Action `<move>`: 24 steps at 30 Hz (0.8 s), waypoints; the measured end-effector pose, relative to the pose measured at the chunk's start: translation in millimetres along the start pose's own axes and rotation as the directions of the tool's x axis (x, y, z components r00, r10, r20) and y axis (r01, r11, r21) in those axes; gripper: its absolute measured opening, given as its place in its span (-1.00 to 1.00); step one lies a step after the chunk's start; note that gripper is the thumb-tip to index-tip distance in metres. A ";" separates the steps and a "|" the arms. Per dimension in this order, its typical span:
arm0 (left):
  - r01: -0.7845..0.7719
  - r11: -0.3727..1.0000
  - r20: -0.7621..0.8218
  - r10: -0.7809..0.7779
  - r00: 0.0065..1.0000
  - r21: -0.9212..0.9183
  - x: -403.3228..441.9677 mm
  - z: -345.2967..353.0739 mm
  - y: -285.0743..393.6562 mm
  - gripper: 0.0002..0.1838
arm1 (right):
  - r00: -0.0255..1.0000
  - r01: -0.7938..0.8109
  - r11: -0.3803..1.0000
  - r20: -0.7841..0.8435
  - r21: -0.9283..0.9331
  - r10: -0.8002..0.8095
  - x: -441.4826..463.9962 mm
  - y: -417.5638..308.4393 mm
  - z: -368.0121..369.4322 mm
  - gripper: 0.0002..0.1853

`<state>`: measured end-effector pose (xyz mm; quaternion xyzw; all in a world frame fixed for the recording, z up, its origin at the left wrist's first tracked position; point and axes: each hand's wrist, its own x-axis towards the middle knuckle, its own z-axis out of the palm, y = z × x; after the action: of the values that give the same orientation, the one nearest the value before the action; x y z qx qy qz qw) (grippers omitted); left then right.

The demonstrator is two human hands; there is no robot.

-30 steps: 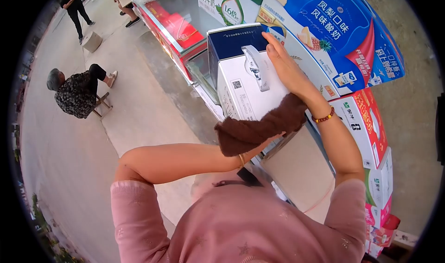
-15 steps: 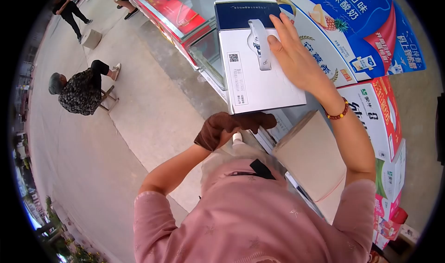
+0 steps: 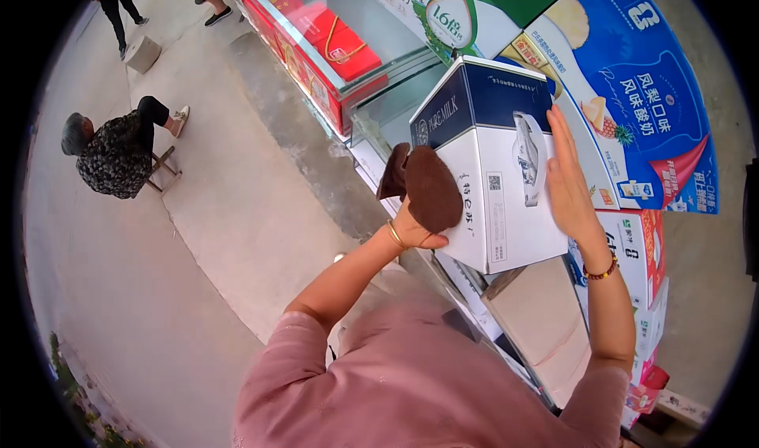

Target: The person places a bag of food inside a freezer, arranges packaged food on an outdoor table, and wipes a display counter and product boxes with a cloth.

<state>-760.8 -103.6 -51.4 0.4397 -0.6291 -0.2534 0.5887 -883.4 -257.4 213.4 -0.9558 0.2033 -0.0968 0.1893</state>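
Observation:
A white and navy milk carton (image 3: 510,223) with a plastic carry handle (image 3: 528,160) stands tilted in front of me; its side reads "PURE MILK". My left hand (image 3: 417,228) is closed on a brown cloth (image 3: 435,189), which lies against the left side of the carton. Part of the fingers is hidden under the cloth. Stretched fingers of my right hand (image 3: 571,187) lie flat along the carton's right edge, beside the handle.
A glass display case (image 3: 395,88) with a red gift box (image 3: 340,47) is ahead. Blue yogurt cartons (image 3: 656,84) stand at the right, above more stacked cartons. A brown cardboard box (image 3: 538,314) sits nearer me. A person (image 3: 118,160) sits on a stool at the left.
The carton has turned so its left side shows, and it sits lower and further right in view. My left hand with the cloth has risen from below the carton onto its side.

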 end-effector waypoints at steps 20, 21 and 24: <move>0.741 0.571 0.054 -0.778 0.626 -0.353 93.7 -118.5 93.2 -0.33 | 0.996 -0.087 0.991 0.008 -0.101 0.089 -12.4 -41.8 -3.1 -0.37; 0.664 0.551 0.188 -0.681 0.708 -0.505 105.9 -112.6 71.5 -0.37 | 0.980 0.016 0.969 -0.187 -0.247 -0.064 -10.8 -52.7 2.2 -0.59; 0.472 0.565 0.266 -0.411 0.872 -0.677 136.2 -88.7 1.0 -0.43 | 0.973 0.076 0.990 -0.208 -0.122 -0.100 -6.9 -55.4 -2.2 -0.71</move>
<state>-664.6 -201.5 35.9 0.3041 -0.3690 -0.6360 0.6056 -870.7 -208.3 236.8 -0.9572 0.1850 -0.1952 0.1071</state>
